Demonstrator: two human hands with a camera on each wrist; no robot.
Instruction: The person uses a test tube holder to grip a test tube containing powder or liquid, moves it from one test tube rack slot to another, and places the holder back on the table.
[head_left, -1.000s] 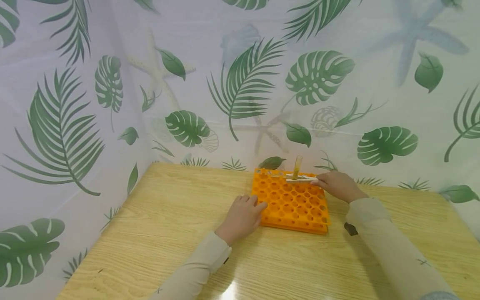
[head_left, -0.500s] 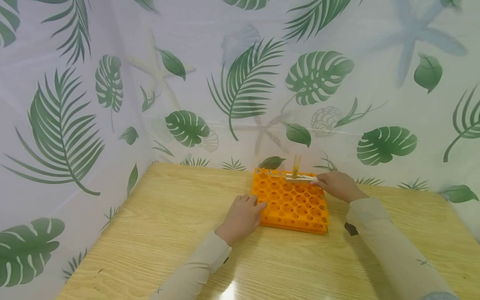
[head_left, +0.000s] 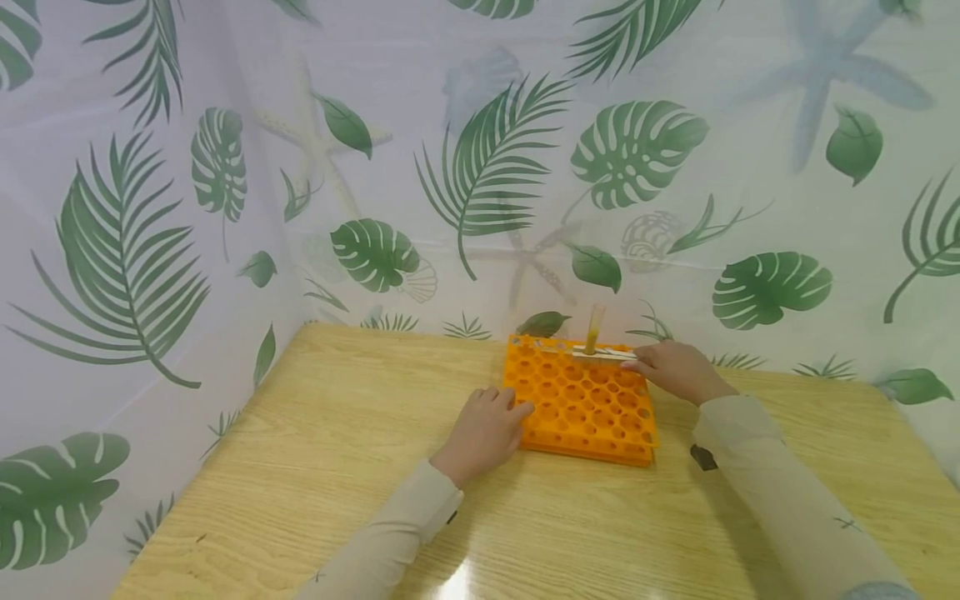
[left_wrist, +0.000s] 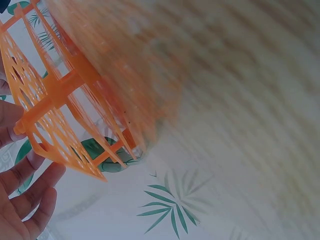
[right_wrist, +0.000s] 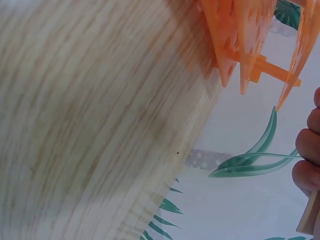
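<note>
An orange test tube rack [head_left: 588, 451] with rows of round holes stands on the table. At its left edge my left hand [head_left: 483, 435] holds on; in the left wrist view the thumb and fingers lie about a corner of the rack's top plate. My right hand [head_left: 681, 372] grips a pale wooden test tube clamp [head_left: 611, 355] over the back right of the rack. Between the clamp's jaws stands a glass test tube [head_left: 594, 330] with yellowish liquid, nearly upright. Whether its lower end sits in a hole is hidden. The clamp's handle end [right_wrist: 308, 216] sticks out below the fingers in the right wrist view.
The wooden table [head_left: 360, 400] meets a white leaf-printed cloth [head_left: 525, 167] close behind the rack. The same cloth hangs along the left side. Clear tubes or rods seem to lie near the rack's back edge, too small to make out.
The clamp's two arms look closer together about the test tube than a second ago. The tube has shifted very slightly upward. My left hand and the rack stay in place.
</note>
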